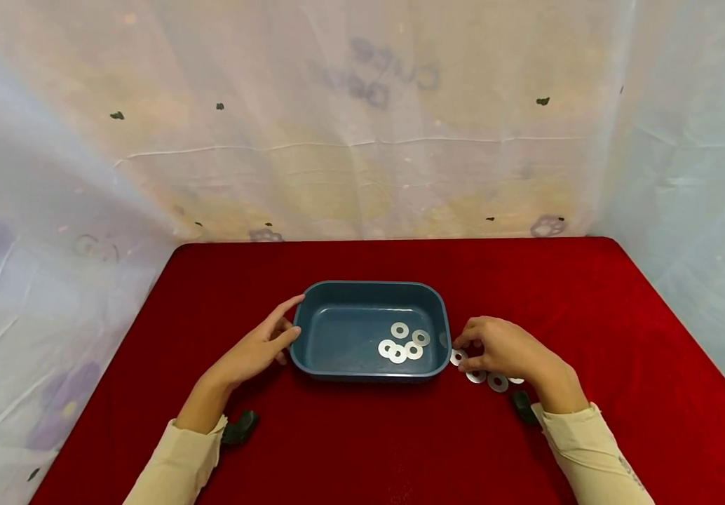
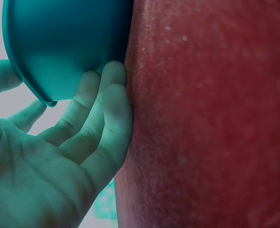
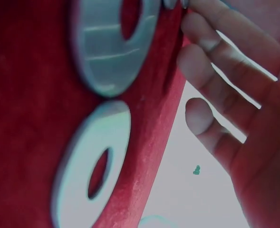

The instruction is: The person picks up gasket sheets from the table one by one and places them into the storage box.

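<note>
A blue-grey rectangular tray (image 1: 343, 337) sits on the red-covered table with several flat metal washers (image 1: 400, 330) inside, toward its right half. My left hand (image 1: 258, 351) rests at the tray's left end. Its thumb and index finger touch the rim, while the other fingers lie along the outer wall (image 2: 49, 52). Beside the tray's right end, my right hand (image 1: 501, 347) has thumb and index finger around a washer (image 1: 458, 357). More washers (image 1: 498, 382) lie on the cloth below that hand, two of them large in the right wrist view (image 3: 90, 166).
Red cloth (image 1: 362, 449) covers the table. Pale patterned sheeting (image 1: 362, 140) hangs behind it and along both sides. Dark devices (image 1: 240, 428) sit at both wrists, near the sleeve cuffs.
</note>
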### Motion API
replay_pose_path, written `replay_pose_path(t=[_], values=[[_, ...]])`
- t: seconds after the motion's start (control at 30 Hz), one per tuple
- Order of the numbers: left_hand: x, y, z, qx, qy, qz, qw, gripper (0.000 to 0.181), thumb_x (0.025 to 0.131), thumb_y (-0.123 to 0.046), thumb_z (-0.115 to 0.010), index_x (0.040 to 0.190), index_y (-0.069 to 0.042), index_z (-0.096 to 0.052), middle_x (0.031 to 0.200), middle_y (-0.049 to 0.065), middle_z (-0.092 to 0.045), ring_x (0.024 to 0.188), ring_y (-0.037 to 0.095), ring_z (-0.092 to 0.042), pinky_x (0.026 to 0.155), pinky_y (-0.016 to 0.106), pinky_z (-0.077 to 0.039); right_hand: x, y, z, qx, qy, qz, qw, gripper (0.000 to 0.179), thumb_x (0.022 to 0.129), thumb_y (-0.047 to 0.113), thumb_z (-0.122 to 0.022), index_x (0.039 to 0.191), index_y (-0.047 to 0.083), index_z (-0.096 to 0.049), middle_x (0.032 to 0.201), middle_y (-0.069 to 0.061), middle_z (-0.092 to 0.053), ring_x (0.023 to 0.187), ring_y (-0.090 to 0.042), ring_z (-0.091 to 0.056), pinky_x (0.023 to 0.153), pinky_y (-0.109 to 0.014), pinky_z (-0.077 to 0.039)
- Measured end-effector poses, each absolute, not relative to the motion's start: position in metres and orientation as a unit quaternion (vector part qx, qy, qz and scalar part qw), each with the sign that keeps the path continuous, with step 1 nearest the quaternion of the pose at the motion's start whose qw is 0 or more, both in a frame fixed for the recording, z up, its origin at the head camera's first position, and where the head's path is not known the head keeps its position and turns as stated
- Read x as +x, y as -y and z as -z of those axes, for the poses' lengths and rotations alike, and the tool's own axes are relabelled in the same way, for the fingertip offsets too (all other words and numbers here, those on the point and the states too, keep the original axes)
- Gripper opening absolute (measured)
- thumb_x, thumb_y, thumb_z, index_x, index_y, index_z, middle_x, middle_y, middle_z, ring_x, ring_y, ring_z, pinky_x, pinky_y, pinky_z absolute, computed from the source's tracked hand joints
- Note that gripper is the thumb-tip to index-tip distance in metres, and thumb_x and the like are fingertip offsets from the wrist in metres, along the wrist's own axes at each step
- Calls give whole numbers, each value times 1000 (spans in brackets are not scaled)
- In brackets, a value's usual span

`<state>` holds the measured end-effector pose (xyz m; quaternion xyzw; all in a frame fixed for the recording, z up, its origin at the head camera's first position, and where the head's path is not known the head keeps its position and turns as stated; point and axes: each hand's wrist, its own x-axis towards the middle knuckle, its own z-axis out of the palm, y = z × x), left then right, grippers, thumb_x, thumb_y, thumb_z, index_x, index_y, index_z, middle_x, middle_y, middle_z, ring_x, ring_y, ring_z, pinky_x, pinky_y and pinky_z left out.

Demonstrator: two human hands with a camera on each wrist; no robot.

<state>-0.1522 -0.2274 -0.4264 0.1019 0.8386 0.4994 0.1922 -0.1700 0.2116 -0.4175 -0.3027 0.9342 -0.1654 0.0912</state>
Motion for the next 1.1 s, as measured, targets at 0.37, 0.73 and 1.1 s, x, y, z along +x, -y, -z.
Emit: replay_pose_path(t=[0.37, 0.73, 1.1], values=[[-153, 227, 425, 110, -839, -498, 188, 60, 106, -39, -47, 157, -41, -16, 114, 16, -52, 83, 27, -59, 73, 37, -54, -169, -210, 418, -291, -945, 140, 52, 17, 73, 27, -82, 88, 24, -75, 84, 12, -64, 76, -6, -52, 72, -28, -52], [-153, 227, 425, 112, -843, -493, 186, 60, 106, -38, -47, 157, -40, -16, 114, 16, -53, 82, 27, -60, 73, 38, -54, -169, -215, 411, -247, -953, 172, 22, 25, 72, 28, -84, 95, 25, -73, 82, 13, -63, 74, -6, -54, 70, -27, -52], [-152, 227, 426, 106, -841, -495, 189, 59, 106, -39, -46, 157, -42, -16, 116, 16, -52, 84, 27, -60, 74, 38, -54, -171, -221, 410, -242, -953, 183, 14, 31, 76, 25, -81, 105, 18, -75, 86, 10, -64, 77, -7, -54, 74, -30, -53]])
